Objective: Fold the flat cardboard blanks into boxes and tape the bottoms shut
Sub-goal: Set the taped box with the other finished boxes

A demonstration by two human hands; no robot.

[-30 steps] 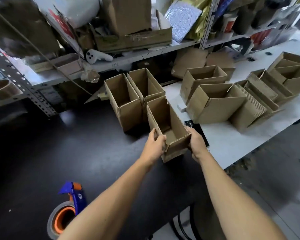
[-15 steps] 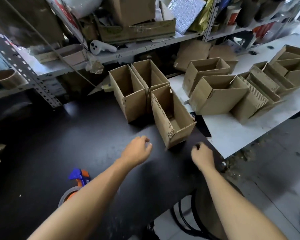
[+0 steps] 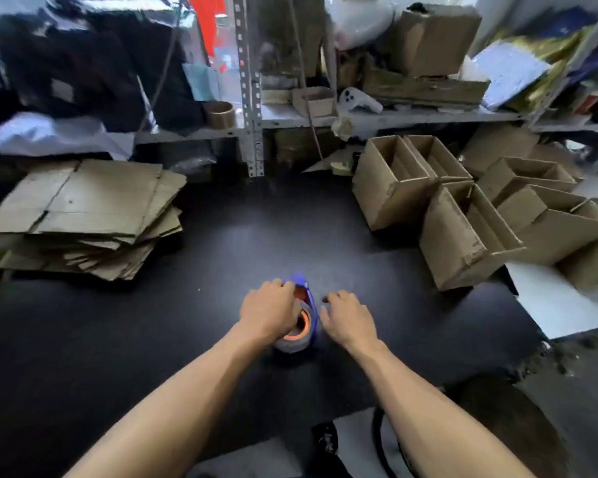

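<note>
Black and matte, the desk [image 3: 125, 339] is carrying everything in view. Near its middle a blue and orange tape dispenser holding a grey roll of tape [image 3: 299, 327] is sitting between the person's two hands. The left hand [image 3: 268, 310] is lying over the left side and top of the dispenser, its fingers [image 3: 285, 288] curling round the roll and the blue tip; motion blur is hiding how firmly they are closing. The right hand [image 3: 349, 319] is hovering just beside the dispenser on its right, its fingers [image 3: 334, 298] loosely bent and spread, gripping nothing.

At the far left of the desk a stack of flat brown cardboard blanks [image 3: 90, 215] is lying, its edges fanning out unevenly. At the far right a cluster of folded brown cardboard boxes [image 3: 463, 215] is standing with open tops facing up, the boxes touching one another; the rightmost ones are resting on a white surface [image 3: 567, 305] adjoining the desk.

Behind the desk a grey metal shelf [image 3: 394, 115] is holding a white controller [image 3: 356, 98], a small open cardboard box [image 3: 315, 100] and a brown tape core [image 3: 220, 113].
</note>
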